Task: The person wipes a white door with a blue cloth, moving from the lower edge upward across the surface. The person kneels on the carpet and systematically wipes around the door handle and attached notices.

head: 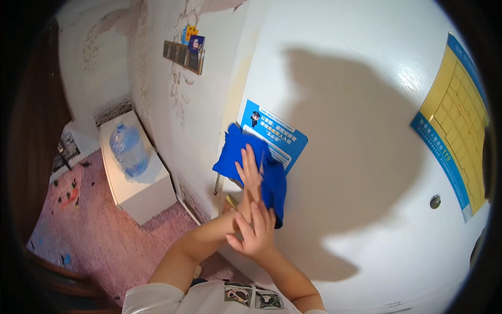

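My left hand point(249, 172) lies against a blue cloth point(274, 188), its fingers extended, holding the cloth to the white door point(353, 251). The cloth hangs in folds and covers the lower left part of a blue printed notice point(290, 137) on the door. My right hand point(257, 233) is beside my left wrist, fingers spread, with its fingertips close to the cloth's lower edge. Nothing shows in its grasp; whether it touches the wrist or the cloth I cannot tell.
Right of the notice are a round peephole point(435, 201) and a yellow-and-blue poster point(451, 129) bearing writing. At left, a large wrapped water bottle point(128, 149) stands on a white cabinet point(145, 200) above pink carpet point(145, 251). A small rack point(182, 57) hangs on the wall.
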### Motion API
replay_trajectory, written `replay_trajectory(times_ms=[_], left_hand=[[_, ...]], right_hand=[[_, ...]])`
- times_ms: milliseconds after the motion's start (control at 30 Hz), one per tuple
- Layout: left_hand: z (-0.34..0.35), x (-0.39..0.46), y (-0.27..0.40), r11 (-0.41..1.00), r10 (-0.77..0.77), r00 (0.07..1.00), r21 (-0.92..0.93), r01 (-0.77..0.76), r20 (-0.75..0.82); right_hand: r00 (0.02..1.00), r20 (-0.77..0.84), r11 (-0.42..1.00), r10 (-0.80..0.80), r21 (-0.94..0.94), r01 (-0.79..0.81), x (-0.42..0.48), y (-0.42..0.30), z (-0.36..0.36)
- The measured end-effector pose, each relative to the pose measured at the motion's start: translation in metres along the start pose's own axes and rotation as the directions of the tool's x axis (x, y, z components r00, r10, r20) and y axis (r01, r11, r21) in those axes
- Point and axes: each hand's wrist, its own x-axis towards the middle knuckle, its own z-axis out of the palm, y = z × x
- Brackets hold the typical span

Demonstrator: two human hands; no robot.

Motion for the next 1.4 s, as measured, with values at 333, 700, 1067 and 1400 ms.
replay_trajectory(times_ms=[333, 700, 1067, 1400], left_hand=[[-0.068, 0.057, -0.022, 0.704, 0.527, 0.705, 0.222, -0.675, 0.474], [-0.049, 0.181, 0.079, 0.628, 0.726, 0.652, 0.177, -0.758, 0.217], [-0.067, 0.111, -0.017, 0.496, 0.820, 0.494, 0.071, -0.865, 0.290], [-0.045, 0.180, 0.056, 0.699, 0.698, 0.710, 0.124, -0.704, 0.090]], right_hand=[[0.931, 0.016, 0.770, 0.364, -0.568, -0.291, 0.039, 0.033, 0.019], [0.950, -0.297, 0.445, 0.092, -0.842, -0.306, 0.196, 0.054, -0.049], [0.933, -0.301, 0.470, 0.199, -0.806, -0.360, 0.092, 0.053, -0.010], [0.962, -0.271, 0.604, 0.002, -0.767, -0.218, 0.280, 0.044, -0.020]])
